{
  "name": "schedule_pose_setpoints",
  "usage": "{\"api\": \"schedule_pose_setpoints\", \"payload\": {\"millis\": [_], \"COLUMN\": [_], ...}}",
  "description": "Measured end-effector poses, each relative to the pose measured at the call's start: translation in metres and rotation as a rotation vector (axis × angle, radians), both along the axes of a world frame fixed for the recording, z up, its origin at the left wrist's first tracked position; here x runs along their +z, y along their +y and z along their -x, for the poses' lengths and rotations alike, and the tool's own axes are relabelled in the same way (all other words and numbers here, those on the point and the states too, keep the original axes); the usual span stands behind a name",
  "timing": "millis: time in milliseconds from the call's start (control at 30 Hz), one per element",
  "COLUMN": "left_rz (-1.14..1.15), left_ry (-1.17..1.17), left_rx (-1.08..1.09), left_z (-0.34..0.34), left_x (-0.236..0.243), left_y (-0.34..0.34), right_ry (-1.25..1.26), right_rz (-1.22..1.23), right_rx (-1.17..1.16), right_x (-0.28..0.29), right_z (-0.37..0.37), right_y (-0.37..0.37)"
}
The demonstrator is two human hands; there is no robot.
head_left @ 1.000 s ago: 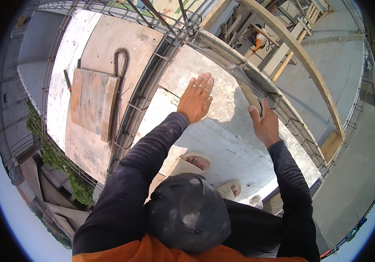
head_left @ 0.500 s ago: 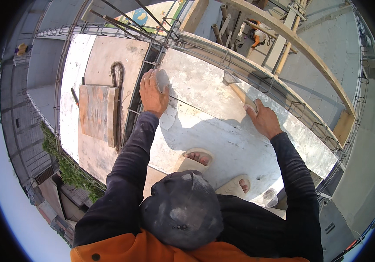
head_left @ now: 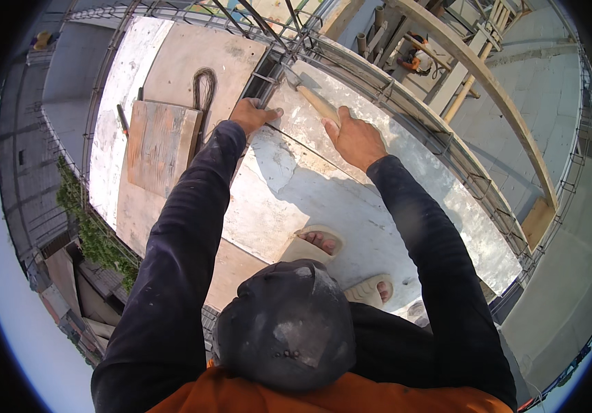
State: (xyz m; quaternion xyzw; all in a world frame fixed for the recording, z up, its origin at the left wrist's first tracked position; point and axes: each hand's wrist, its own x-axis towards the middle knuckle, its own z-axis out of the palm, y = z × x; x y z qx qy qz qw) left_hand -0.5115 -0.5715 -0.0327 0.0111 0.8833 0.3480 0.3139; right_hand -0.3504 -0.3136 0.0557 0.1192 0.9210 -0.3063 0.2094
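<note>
Far left, dark-handled tool (head_left: 123, 120) and wooden board (head_left: 158, 148) sit loose on the sheet, wire loop (head_left: 204, 88) tucked alongside. A snag on the wire could drag it toward the gap.

Next right, rebar (head_left: 260, 81) in the gap. Left hand (head_left: 252, 115) is at the gap, fingers curled at the panel's left edge, thumb over the top; can't tell how firmly it holds, or whether it grips at all. Pinch risk if the panel shifts.

Near middle, open-toed sandals (head_left: 303, 249) on the pale sheets: dust could make them slip, and a dropped tool could hit toes.

Wooden-handled tool (head_left: 318, 102) lies across the far panel, head toward the far left corner, near the left hand. Right hand (head_left: 359, 141) is closed round its handle. A stray stroke could catch left fingers.

Right, panel (head_left: 413, 158) ends by outer rebar (head_left: 440, 143); person (head_left: 418, 60) below beyond it, so a lost tool could fall that way.
</note>
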Motion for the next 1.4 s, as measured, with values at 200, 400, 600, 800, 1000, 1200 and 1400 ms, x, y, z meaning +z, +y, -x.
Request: {"api": "schedule_pose_setpoints", "payload": {"millis": [200,400,600,800,1000,1200,1400], "left_rz": [-0.043,0.026,0.019,0.036,0.260,0.405,0.405], "left_ry": [-0.155,-0.104,-0.143,-0.221,-0.269,-0.222,-0.163], "left_rx": [-0.037,-0.066,-0.150,-0.049,-0.116,-0.036,-0.098], "left_z": [0.003,0.016,0.021,0.027,0.039,0.043,0.031], "left_x": [0.007,0.003,0.008,-0.009,-0.006,0.000,-0.006], "left_y": [-0.015,-0.020,0.014,-0.016,-0.001,0.003,0.008], "right_ry": [0.132,-0.036,-0.041,0.010,0.176,0.361,-0.203], "right_rz": [0.068,-0.058,-0.058,-0.100,-0.160,-0.020,-0.354], "right_rx": [-0.064,0.004,-0.122,-0.413,-0.828,-1.434,-1.605], "right_x": [0.030,0.005,0.062,0.019,-0.021,0.045,0.062], "right_z": [-0.016,-0.021,-0.157,-0.339,-0.407,-0.472,-0.647], "right_y": [-0.003,-0.001,0.067,0.049,-0.062,-0.041,-0.046]}}
